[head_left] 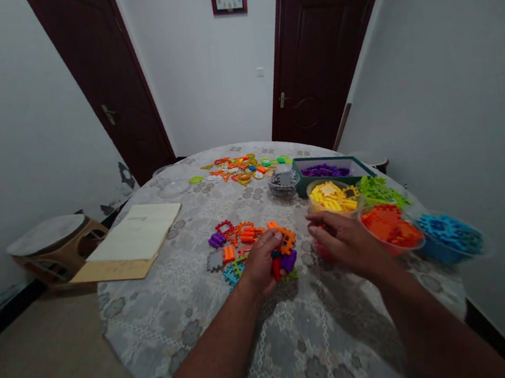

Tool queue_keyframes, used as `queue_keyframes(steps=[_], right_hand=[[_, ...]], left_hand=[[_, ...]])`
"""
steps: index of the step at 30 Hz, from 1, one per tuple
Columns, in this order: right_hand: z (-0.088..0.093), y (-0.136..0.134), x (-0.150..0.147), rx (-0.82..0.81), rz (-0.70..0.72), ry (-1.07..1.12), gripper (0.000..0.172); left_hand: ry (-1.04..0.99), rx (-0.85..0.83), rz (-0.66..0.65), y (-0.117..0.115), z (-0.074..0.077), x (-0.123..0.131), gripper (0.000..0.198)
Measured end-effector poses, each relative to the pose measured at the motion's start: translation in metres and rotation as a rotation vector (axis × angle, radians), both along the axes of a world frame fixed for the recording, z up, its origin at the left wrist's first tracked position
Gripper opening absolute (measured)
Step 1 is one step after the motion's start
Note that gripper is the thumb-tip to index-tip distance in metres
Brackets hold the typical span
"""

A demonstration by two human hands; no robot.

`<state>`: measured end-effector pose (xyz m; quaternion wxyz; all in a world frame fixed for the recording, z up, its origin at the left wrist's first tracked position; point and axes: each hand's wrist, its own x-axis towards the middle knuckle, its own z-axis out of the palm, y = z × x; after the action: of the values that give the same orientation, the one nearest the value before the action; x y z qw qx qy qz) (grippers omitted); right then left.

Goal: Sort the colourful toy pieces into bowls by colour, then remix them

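Note:
My left hand (262, 263) rests on the round table (301, 344), fingers curled round a cluster of plastic building pieces (284, 258), red, purple and orange. A loose pile of coloured pieces (236, 241) lies just left of it. My right hand (343, 240) hovers beside the left, fingers bent over a small red piece (320, 249) that is mostly hidden. It sits close to the bowl of orange-red pieces (390, 228) and the bowl of yellow pieces (333, 197).
Further bowls hold green pieces (378, 190) and blue pieces (454, 234); a teal box (327, 170) holds purple ones. A second pile (240, 169) lies at the far side, a booklet on cardboard (133, 236) at left, a stool (52, 240) beyond.

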<state>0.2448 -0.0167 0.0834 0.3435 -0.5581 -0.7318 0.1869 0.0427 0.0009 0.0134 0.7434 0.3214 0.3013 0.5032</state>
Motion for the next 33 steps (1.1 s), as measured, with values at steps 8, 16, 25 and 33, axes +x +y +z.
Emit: queue_keyframes(steps=[8,16,25,33], right_hand=[[-0.013,0.005,-0.028,0.03,-0.063,0.193,0.035],[-0.006,0.017,0.045,0.191,-0.503,0.295,0.04],[0.012,0.002,0.144,0.129,-0.642,0.006,0.038],[-0.009,-0.002,0.155,0.0,-0.495,-0.084,0.035]], left_hand=[[-0.054,-0.157,-0.042,0.002,-0.002,0.0,0.036],[0.06,-0.088,-0.041,0.002,0.0,-0.006,0.044],[0.092,-0.045,0.033,0.002,0.007,-0.005,0.045],[0.134,-0.043,0.02,0.0,0.008,-0.003,0.048]])
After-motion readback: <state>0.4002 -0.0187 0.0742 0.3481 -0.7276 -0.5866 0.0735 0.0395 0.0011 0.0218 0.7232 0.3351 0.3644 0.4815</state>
